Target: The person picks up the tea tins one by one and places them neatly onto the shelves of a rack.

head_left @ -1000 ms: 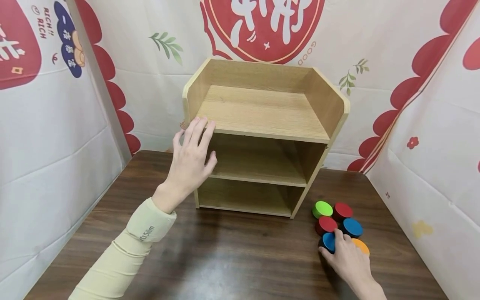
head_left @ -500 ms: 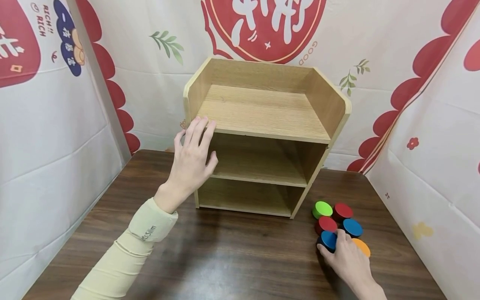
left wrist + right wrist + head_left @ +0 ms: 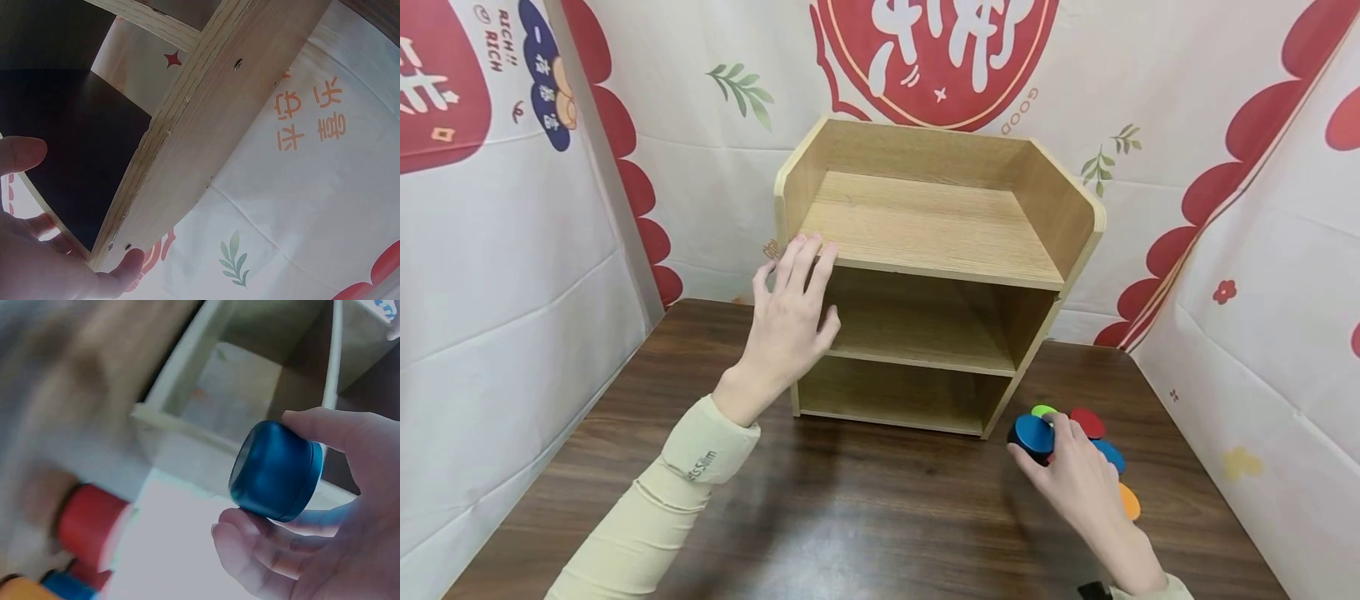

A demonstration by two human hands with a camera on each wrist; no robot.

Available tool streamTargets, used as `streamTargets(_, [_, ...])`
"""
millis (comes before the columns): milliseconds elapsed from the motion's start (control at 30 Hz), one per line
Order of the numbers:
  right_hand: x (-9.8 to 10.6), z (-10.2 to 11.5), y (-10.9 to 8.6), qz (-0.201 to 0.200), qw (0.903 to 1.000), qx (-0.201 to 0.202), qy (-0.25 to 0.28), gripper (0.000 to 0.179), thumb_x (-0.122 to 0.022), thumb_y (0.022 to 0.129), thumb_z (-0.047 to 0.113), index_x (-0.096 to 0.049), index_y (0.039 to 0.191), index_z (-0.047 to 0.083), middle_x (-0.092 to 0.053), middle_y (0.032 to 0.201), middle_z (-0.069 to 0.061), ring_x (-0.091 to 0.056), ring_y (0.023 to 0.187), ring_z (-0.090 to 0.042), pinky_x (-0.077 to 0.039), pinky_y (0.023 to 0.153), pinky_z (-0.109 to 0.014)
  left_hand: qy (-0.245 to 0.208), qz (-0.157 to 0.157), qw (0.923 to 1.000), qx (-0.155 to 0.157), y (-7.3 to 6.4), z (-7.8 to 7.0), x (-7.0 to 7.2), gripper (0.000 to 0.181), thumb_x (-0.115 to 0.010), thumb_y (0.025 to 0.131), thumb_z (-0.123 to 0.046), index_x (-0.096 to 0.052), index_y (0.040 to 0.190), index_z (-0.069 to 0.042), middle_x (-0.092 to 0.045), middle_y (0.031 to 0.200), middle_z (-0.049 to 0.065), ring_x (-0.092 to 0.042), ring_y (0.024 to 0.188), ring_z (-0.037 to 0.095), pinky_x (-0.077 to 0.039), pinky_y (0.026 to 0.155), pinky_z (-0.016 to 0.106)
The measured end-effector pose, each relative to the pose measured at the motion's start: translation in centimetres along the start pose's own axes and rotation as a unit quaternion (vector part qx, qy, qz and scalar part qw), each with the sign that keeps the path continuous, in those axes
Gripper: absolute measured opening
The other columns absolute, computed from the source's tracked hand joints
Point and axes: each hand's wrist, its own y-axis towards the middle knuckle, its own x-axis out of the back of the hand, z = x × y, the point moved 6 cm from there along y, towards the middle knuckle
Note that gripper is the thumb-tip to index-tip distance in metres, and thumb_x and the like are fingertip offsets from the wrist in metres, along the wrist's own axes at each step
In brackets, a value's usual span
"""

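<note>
My right hand [image 3: 1078, 479] pinches a small blue round tin [image 3: 1033, 433] between thumb and fingers, raised above the table. In the right wrist view the same blue tin [image 3: 275, 472] lies sideways, with a seam near one end. My left hand [image 3: 786, 333] rests its spread fingers on the front left corner of a wooden shelf unit [image 3: 925, 221]. The left thumb [image 3: 25, 153] sticks out apart from the boards. Beside and partly behind my right hand stand a green tin [image 3: 1042, 410], a red tin [image 3: 1087, 422], another blue tin [image 3: 1110, 455] and an orange tin [image 3: 1130, 502].
The shelf unit has a top board with raised sides and two compartments below. It stands at the back of a dark wooden table [image 3: 880, 517]. Printed white cloth [image 3: 692, 208] hangs behind and at both sides. Another red tin [image 3: 90, 525] shows blurred in the right wrist view.
My right hand has lifted the blue tin from the group and moved it forward and slightly left. My left hand stays at the shelf corner; the head view has shifted slightly.
</note>
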Motion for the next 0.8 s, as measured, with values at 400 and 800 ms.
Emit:
streamTargets(400, [3.5,6.4,3.1,-0.077,0.9924,0.088,0.038,0.063,-0.075,0.078,0.045,-0.055,0.12,0.003,-0.063,0.098,-0.015,-0.058,0.069,-0.023,-0.045,0.049,-0.034,0.011,0.007,0.9999,-0.004,-0.1,0.1,-0.2,0.077,-0.067,0.078,-0.014,-0.032,0.147,-0.009,-0.034,0.151,0.012,-0.025,0.144,0.028,-0.027,0.104,0.062])
streamTargets(800, [8.2,12.5,6.1,-0.109,0.9775,0.167,0.068,0.06,-0.075,0.079,0.042,-0.055,0.12,0.004,-0.065,0.105,-0.014,-0.063,0.082,-0.027,-0.055,0.065,-0.047,0.025,0.026,0.9992,-0.018,-0.1,0.2,-0.3,0.085,-0.07,0.077,-0.017,-0.026,0.149,-0.01,-0.029,0.153,0.013,-0.021,0.145,0.029,-0.024,0.104,0.064])
